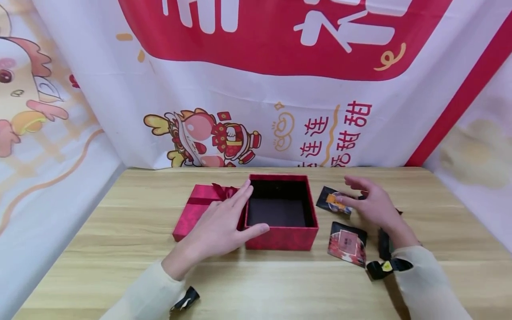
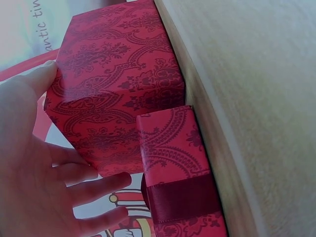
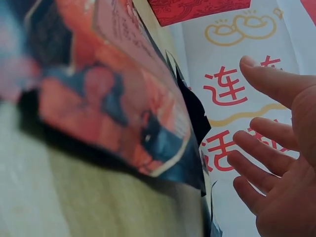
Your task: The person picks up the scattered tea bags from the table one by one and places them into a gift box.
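Note:
In the middle of the table stands a red patterned gift box [image 1: 280, 238] without its lid, showing a bare black inside. My left hand [image 1: 224, 226], fingers spread, touches the box's near left corner with the thumb. Just left of the box lies its red lid [image 1: 192, 213] with a dark red ribbon bow, partly hidden by that hand. My right hand [image 1: 374, 204] hovers with loose fingers over a black packet with an orange label [image 1: 334, 200]; in the right wrist view nothing is between its fingers. Nearer the front lies a black and red packet [image 1: 347, 244].
More dark packets [image 1: 385, 244] lie under and beside the right forearm, mostly hidden. A printed white and red cloth [image 1: 240, 84] hangs behind the table's back edge. Wooden tabletop [image 1: 288, 284] extends in front of the box.

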The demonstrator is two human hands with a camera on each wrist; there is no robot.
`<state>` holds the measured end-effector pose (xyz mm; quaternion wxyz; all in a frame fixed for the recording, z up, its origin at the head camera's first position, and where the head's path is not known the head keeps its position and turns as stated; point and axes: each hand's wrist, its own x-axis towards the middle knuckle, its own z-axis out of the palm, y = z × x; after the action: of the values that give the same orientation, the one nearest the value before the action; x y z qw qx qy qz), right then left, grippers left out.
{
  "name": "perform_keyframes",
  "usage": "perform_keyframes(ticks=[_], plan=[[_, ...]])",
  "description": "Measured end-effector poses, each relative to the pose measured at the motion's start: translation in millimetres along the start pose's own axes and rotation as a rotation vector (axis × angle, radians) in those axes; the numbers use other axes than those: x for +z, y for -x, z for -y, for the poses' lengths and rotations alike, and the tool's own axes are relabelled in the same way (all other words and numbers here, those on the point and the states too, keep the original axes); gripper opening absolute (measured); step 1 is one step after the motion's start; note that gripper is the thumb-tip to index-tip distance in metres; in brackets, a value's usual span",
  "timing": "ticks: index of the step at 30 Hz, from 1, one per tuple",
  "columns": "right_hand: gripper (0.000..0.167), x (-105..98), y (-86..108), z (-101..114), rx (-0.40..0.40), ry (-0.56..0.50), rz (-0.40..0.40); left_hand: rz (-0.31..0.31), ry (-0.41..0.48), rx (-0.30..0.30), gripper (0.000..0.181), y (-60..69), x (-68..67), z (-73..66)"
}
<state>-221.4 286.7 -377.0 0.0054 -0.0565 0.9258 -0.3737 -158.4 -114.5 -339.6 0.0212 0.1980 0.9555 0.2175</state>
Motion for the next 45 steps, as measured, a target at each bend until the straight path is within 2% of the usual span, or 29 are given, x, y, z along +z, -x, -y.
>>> perform_keyframes(ticks=[6,17,27,45], plan=[[0.09,2.1,-5.2,1.7,-0.015,0.011,0.031,-0.002,0.002,-0.011,0.109,2.6,-2.9,2.7],[0.094,3.7,-2.1,-3.1,0.056,0.044,0.063,0.012,0.009,0.0,0.109,-0.1,0.4,1.2],[0.107,6.3,-4.8,-7.7,0.118,0.116,0.116,0.007,0.006,0.009,0.109,0.7,-0.8,0.6],[0.102,8.2,-4.7,-7.4,0.098,0.218,0.135,0.005,0.006,0.017,0.106,0.9,0.2,0.7]])
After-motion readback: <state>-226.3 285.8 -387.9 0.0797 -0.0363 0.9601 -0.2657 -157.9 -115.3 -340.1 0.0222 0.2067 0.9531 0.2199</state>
